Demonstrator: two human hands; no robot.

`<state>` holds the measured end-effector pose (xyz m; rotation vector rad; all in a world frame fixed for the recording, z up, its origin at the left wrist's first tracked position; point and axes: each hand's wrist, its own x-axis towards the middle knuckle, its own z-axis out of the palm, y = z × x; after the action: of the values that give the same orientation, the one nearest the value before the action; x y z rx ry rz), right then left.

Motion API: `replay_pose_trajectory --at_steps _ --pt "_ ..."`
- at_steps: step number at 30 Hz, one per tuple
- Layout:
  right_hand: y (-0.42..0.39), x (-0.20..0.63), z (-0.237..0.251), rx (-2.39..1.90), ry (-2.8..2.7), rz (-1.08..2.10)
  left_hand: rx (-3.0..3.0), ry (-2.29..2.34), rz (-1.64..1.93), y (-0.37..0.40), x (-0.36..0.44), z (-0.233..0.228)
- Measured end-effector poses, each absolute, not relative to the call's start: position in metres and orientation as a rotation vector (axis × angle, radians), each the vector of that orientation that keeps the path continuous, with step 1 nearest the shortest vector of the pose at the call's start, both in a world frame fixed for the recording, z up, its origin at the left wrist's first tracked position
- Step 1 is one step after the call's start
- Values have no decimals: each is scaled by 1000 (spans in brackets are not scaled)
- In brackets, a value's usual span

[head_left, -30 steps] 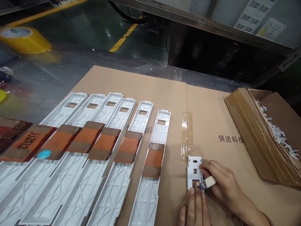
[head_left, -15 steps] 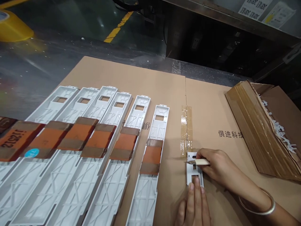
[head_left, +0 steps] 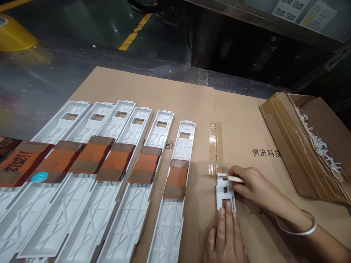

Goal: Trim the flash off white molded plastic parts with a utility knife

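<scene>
My right hand (head_left: 251, 182) pinches a trimming knife (head_left: 235, 179) by its pale handle. The narrow blade lies across the far end of a small white plastic part (head_left: 221, 195) with cut-out windows. Fingers of my left hand (head_left: 226, 233) lie stretched flat on the near end of that part, pressing it against the cardboard. To the left stands a row of long white plastic trays (head_left: 184, 146), each crossed by an orange-brown block (head_left: 176, 179).
Brown cardboard (head_left: 192, 98) covers the table. At the right, an open carton (head_left: 290, 146) holds small white plastic scraps (head_left: 322, 146). A yellow tape roll (head_left: 16, 34) sits at the far left, and a dark metal frame (head_left: 233, 44) rises behind.
My right hand has moved the knife from near the middle window up to the far end of the white part. The left hand stays on the part; the view has shifted slightly.
</scene>
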<state>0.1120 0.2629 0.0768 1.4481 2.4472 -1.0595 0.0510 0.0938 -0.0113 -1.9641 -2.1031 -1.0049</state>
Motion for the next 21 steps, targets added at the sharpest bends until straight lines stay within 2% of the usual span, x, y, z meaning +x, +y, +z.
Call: replay_pose_trajectory --at_steps 2,4,13,21 --pt "258 122 78 1516 2454 -1166 -1973 -2099 -997 94 50 -11" --pt "250 132 79 1570 2496 -1140 -1977 -2093 -991 95 49 -11" --pt "206 159 60 1558 2718 -444 -1926 -2065 -999 97 51 -12" --pt "203 160 56 1533 2815 -225 -1906 -2027 -989 95 52 -20"
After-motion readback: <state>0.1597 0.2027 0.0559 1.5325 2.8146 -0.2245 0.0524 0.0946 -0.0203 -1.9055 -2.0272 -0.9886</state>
